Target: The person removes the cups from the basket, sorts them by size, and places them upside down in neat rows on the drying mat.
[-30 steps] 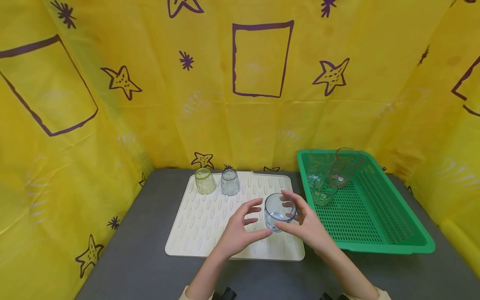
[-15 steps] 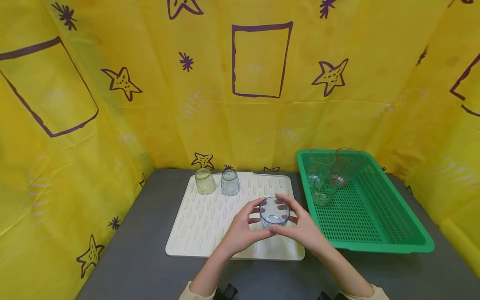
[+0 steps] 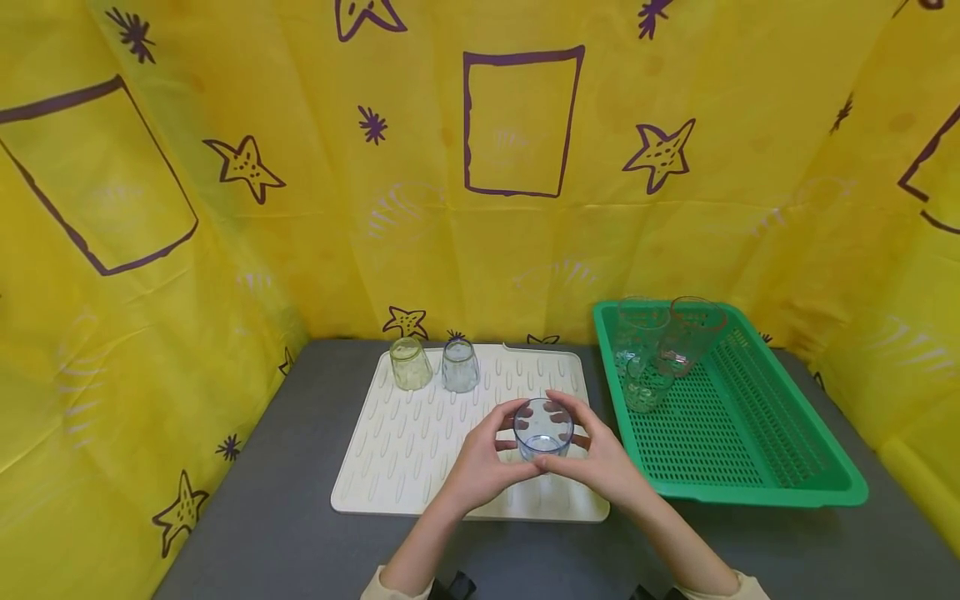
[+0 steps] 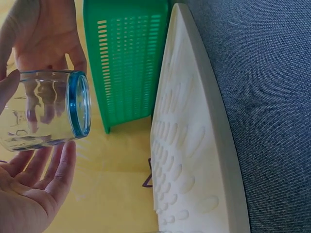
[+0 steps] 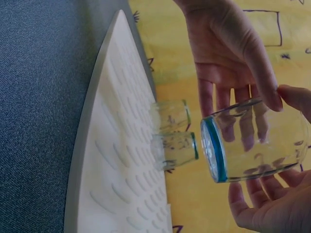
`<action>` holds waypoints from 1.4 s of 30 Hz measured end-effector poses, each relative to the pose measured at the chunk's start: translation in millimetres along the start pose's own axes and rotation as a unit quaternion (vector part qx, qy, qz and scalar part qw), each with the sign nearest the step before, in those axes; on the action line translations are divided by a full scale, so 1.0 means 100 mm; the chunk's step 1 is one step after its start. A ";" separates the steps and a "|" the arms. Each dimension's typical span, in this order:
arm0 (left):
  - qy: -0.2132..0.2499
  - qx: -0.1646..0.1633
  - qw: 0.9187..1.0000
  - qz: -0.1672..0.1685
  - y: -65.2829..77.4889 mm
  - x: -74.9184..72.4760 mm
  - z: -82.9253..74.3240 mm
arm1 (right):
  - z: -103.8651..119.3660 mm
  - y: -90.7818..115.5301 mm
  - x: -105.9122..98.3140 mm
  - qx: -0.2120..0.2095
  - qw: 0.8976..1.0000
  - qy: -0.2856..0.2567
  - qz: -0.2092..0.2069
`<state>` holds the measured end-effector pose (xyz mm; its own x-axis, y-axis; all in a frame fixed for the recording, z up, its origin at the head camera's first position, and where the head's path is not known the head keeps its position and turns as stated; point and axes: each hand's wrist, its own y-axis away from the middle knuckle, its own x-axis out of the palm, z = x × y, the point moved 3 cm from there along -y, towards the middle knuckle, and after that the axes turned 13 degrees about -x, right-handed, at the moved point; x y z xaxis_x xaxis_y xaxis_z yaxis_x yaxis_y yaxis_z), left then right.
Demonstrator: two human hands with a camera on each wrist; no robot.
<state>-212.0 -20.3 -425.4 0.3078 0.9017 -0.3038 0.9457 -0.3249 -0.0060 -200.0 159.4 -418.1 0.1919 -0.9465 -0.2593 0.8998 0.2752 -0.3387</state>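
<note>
Both hands hold a clear drinking glass [image 3: 542, 447] with a blue tint, mouth up, above the white draining mat [image 3: 390, 454]. My left hand [image 3: 483, 458] curves around its left side, and my right hand [image 3: 600, 454] grips its right side. The thumbs meet at the near side. Seen from the left wrist, the thick blue base [image 4: 77, 104] faces down and is apart from the mat. At the mat's back left stand a yellowish glass [image 3: 410, 364] and a bluish glass [image 3: 460, 367], their narrower ends upward.
A green perforated basket [image 3: 795, 417] stands right of the mat. In its back left corner are a tall clear glass [image 3: 637, 333], a tall pinkish-rimmed glass [image 3: 686, 342] and a shorter glass [image 3: 647, 387]. Yellow patterned cloth [image 3: 330, 208] encloses the grey table [image 3: 277, 467].
The left hand has closed in onto the glass, which only the right hand held before. The glass has moved slightly left and nearer to me. Basket and mat are unchanged.
</note>
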 end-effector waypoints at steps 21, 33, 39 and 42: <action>0.157 -0.054 0.986 -0.006 0.00 -0.04 0.09 | -0.05 -0.01 -0.04 -0.029 0.999 -0.038 -0.021; 0.294 -0.101 0.950 0.015 0.03 0.04 0.12 | -0.08 0.04 0.01 -0.022 0.998 -0.059 -0.017; 0.342 -0.117 0.932 0.031 0.05 0.06 0.10 | -0.08 0.04 0.03 -0.027 0.996 -0.083 -0.019; 0.353 -0.123 0.927 0.035 0.06 0.08 0.10 | -0.08 0.04 0.04 -0.023 0.995 -0.094 -0.021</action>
<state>-204.9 -18.4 -437.4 0.2778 0.8711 0.4049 0.8896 -0.3923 0.2337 -198.6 157.7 -428.1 0.2284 -0.9709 -0.0722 0.8902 0.2383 -0.3883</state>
